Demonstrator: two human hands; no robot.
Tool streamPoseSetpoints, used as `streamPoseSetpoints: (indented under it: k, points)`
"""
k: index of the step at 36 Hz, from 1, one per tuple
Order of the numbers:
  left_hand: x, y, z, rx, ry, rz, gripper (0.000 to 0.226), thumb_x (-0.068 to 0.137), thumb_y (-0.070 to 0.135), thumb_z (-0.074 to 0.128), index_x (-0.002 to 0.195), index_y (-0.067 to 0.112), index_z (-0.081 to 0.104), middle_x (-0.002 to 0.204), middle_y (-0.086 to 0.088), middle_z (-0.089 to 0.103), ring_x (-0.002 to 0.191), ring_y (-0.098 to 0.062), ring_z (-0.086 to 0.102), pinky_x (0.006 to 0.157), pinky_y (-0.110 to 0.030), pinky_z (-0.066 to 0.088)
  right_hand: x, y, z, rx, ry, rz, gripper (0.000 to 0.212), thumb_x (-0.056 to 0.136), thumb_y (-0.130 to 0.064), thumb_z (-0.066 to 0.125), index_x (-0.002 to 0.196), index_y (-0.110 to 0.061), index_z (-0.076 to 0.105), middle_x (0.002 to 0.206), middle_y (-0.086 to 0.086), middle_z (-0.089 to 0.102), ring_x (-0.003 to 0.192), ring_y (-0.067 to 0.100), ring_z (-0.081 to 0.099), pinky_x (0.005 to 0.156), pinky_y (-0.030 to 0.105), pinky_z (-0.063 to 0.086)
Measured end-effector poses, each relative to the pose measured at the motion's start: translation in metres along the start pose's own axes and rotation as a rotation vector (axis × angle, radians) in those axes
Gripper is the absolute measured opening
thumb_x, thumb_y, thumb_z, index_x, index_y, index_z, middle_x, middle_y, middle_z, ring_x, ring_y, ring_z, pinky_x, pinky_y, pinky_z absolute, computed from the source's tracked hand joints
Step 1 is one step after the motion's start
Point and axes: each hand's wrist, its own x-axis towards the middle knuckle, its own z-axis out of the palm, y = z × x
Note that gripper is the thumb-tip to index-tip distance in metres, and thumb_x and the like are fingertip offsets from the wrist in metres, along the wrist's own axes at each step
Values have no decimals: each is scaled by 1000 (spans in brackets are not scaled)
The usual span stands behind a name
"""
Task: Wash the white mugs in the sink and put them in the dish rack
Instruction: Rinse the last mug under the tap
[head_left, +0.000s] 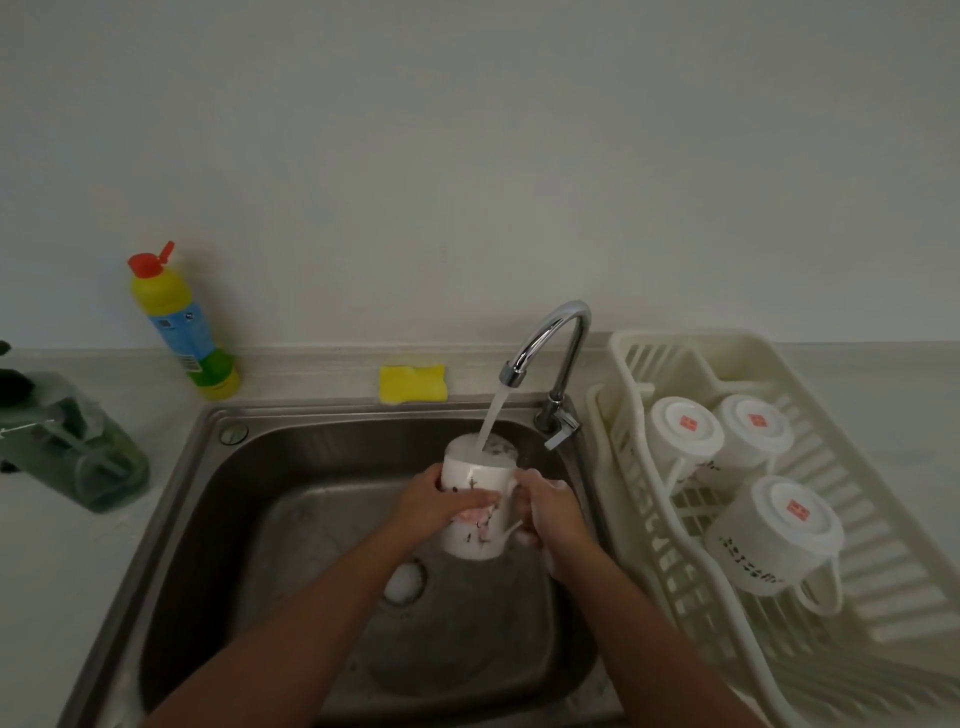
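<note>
Where both arms reach over the right half of the sink (208, 467), the left hand (441, 501) wraps its fingers round the mug (480, 470) and the right hand (550, 512) grips its handle. Water (493, 415) from the tap (556, 332) pours into it. Three mugs (774, 535) (683, 434) (753, 428) lie upturned in the rack (883, 597) at the right edge of the worktop (67, 571). A sponge (413, 383) and a bottle (179, 322) stand along its back edge.
</note>
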Motion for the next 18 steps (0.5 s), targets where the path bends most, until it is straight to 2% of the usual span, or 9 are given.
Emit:
streamPoseSetpoints:
  k: [3, 5, 7, 9, 12, 16, 18]
  points:
    - [-2, -7, -4, 53, -38, -155, 51, 64, 52, 87, 103, 24, 69, 89, 4, 76, 80, -12, 73, 70, -31, 60, -2, 8, 2, 18, -28, 145, 27, 97, -21, 48, 72, -13, 52, 47, -6, 45, 36, 5, 40, 41, 22, 30]
    - [-6, -11, -7, 64, -88, -267, 56, 63, 56, 85, 104, 21, 70, 84, 1, 77, 75, -14, 74, 66, -32, 60, -2, 15, 4, 37, -34, 243, 26, 97, -20, 47, 74, -12, 54, 50, -4, 48, 39, 7, 41, 41, 21, 32]
    - [-12, -16, -12, 107, -138, -377, 64, 62, 63, 83, 106, 19, 67, 86, -2, 76, 77, -18, 74, 66, -33, 59, 1, 25, 7, 83, -39, 350, 25, 97, -21, 47, 77, -11, 56, 54, -2, 46, 42, 7, 37, 38, 19, 31]
    - [-18, -20, -17, 223, -161, -452, 68, 65, 72, 75, 107, 21, 60, 94, -5, 71, 86, -23, 70, 73, -37, 58, 4, 36, 11, 135, -38, 452, 24, 99, -19, 45, 81, -9, 57, 54, -2, 44, 43, 7, 34, 35, 17, 28]
    - [-25, -27, -23, 350, -180, -514, 73, 70, 79, 65, 115, 23, 55, 96, -5, 65, 94, -26, 66, 82, -41, 56, 7, 50, 17, 180, -59, 610, 25, 99, -14, 41, 80, -5, 54, 53, 0, 42, 40, 7, 31, 31, 15, 25]
    - [-35, -35, -30, 382, -175, -576, 79, 68, 81, 65, 122, 25, 52, 98, -6, 61, 93, -25, 63, 78, -39, 54, 9, 64, 25, 169, -85, 765, 25, 98, -13, 44, 77, -3, 51, 50, 6, 45, 32, 10, 32, 29, 16, 27]
    - [-39, -40, -32, 367, -160, -579, 75, 65, 82, 66, 115, 28, 51, 94, -4, 61, 91, -24, 63, 74, -37, 54, 7, 67, 28, 181, -76, 796, 25, 98, -16, 46, 77, -4, 51, 50, 6, 45, 33, 10, 32, 30, 15, 28]
